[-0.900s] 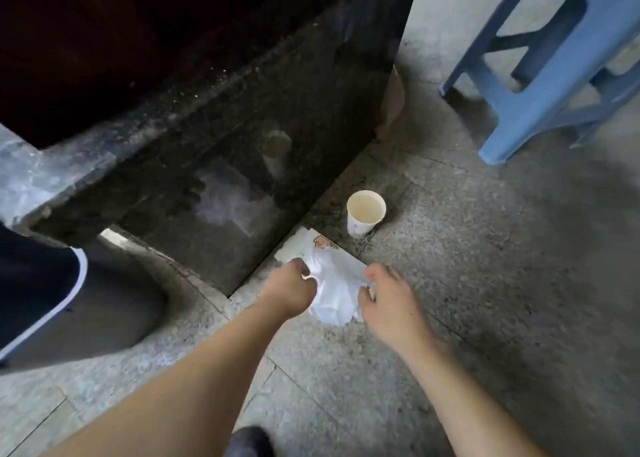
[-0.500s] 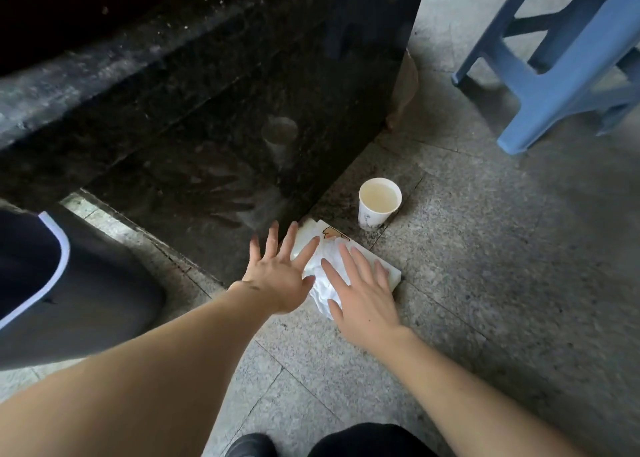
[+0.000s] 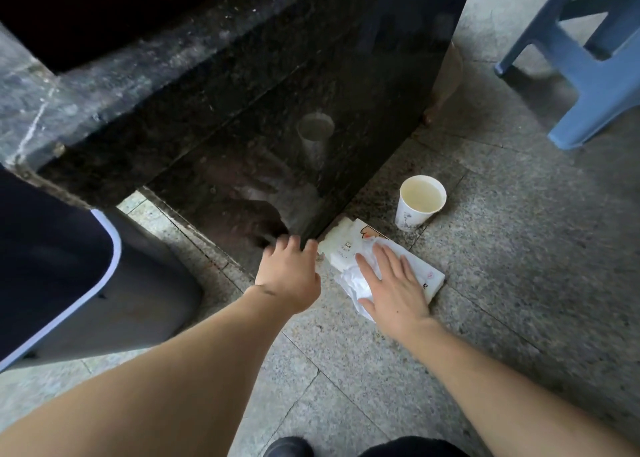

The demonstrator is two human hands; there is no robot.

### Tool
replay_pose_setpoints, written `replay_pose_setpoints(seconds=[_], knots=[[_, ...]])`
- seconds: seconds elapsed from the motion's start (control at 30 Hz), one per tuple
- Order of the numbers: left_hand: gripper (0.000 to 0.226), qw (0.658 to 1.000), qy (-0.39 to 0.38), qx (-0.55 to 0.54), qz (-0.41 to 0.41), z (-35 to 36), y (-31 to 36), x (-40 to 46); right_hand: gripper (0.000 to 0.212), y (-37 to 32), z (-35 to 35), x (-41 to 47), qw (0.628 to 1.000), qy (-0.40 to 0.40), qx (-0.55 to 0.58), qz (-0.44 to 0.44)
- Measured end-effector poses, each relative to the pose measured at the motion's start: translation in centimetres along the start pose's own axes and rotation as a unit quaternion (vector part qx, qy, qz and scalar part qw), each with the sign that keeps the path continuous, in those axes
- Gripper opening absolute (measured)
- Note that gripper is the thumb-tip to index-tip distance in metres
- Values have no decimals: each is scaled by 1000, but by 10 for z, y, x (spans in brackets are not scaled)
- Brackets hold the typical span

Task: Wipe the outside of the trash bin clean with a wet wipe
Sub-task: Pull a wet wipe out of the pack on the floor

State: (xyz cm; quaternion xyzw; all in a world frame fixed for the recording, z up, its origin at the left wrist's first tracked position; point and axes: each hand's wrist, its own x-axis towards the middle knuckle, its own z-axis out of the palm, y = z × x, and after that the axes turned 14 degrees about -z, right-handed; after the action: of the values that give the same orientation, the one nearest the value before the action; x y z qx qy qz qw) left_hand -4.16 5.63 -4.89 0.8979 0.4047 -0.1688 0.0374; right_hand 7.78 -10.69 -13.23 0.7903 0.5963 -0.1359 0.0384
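Wet wipe (image 3: pixel 349 276): soft, light, limp, crumpled on the wipe pack (image 3: pixel 429 276) beside the paper cup (image 3: pixel 420 200), right hand (image 3: pixel 391 283) spread flat atop it, left hand (image 3: pixel 291 269) loosely open nearby, holding nothing; best pinched at a loose edge.

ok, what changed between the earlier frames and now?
Both hands let go of the crumpled wet wipe. The right hand opened and now lies flat on it, over the wipe pack. The left hand drew left, clear of the wipe, toward the dark stone slab. The paper cup, blue stool and trash bin stayed put.
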Motion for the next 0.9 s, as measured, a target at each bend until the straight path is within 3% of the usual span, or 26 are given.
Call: replay_pose_setpoints(seconds=[0.07, 0.17, 0.33, 0.5, 0.6, 0.7, 0.8, 0.9], knots=[[57, 991, 48, 91, 86, 0, -8, 1, 81, 0, 0, 1, 1000, 14, -10, 5], [57, 948, 124, 228, 182, -11, -20, 6, 79, 6, 6, 1, 999, 29, -31, -1], [64, 835, 167, 493, 175, -38, -41, 8, 90, 17, 9, 4, 999, -26, -19, -16], [67, 785, 170, 571, 171, -37, -48, 6, 79, 7, -6, -5, 996, 32, 84, -3], [66, 789, 167, 568, 165, -38, -44, 3, 72, 2, -21, -13, 983, 97, 155, 11], [61, 834, 145, 509, 155, -41, -46, -7, 68, -1, -33, -18, 972, 141, 189, 14], [59, 873, 112, 452, 147, -41, -57, -30, 58, 1, -33, -23, 977, 101, 185, 16], [57, 903, 95, 399, 127, -40, -64, -41, 79, 7, -22, -19, 984, 21, 168, 56]])
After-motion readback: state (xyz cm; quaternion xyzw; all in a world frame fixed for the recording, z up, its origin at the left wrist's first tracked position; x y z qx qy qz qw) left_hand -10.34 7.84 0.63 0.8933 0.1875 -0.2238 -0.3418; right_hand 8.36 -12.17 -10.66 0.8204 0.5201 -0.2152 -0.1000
